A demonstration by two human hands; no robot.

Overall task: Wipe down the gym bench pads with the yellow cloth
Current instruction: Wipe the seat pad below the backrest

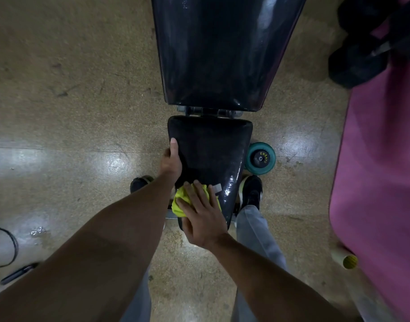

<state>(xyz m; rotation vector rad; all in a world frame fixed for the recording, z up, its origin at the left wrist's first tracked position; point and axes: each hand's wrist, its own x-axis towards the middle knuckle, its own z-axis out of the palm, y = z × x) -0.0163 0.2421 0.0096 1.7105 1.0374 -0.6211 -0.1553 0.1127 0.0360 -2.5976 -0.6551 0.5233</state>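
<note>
The black seat pad (213, 149) of the gym bench lies straight below me, with the long black back pad (218, 54) beyond it. My right hand (200, 216) presses the yellow cloth (181, 201) flat on the near end of the seat pad, fingers spread over it. My left hand (172, 160) grips the left edge of the seat pad, thumb lying along the top and fingers hidden under the side. A small grey patch (217, 188) shows on the pad just right of the cloth.
A teal dumbbell (261, 158) lies on the speckled floor right of the seat. A pink mat (380, 170) fills the right side, with black dumbbells (362, 49) at its top. My shoes (251, 190) flank the bench. A black cable (6, 247) lies far left.
</note>
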